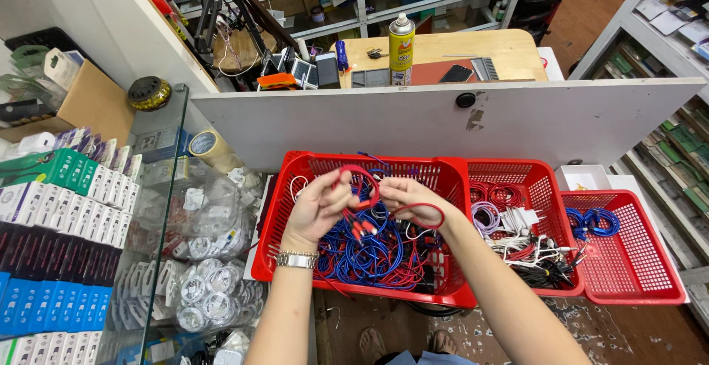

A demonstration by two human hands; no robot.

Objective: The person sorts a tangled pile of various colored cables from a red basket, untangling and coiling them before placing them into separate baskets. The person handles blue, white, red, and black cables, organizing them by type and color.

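- Behind the baskets, a long white board (443,125) runs across the view, and past it stands a wooden table (502,47) with a yellow spray can (401,49) upright on it.
- At the left, a glass counter (166,210) holds rows of small boxes (59,232) in white, green, black and blue, with bagged white coiled cables (203,291) under the glass.
- Directly below the hands sits a large red basket (295,210), heaped with tangled blue and red cables (377,254).
- Just beside it on the right is a middle red basket (550,195) with white, red and black cables and plugs (517,239).
- Farther right, touching that one, a smaller red basket (635,261) holds a coil of blue cable (594,222).
- Above the large basket, the left hand (317,210), with a metal watch band (297,259) at the wrist, has its fingers curled around a red cable (369,188).
- The right hand (410,199) pinches the same red cable, which loops between both hands and arcs round the right wrist.
- Its red plug ends hang just beneath the hands, over the heap.
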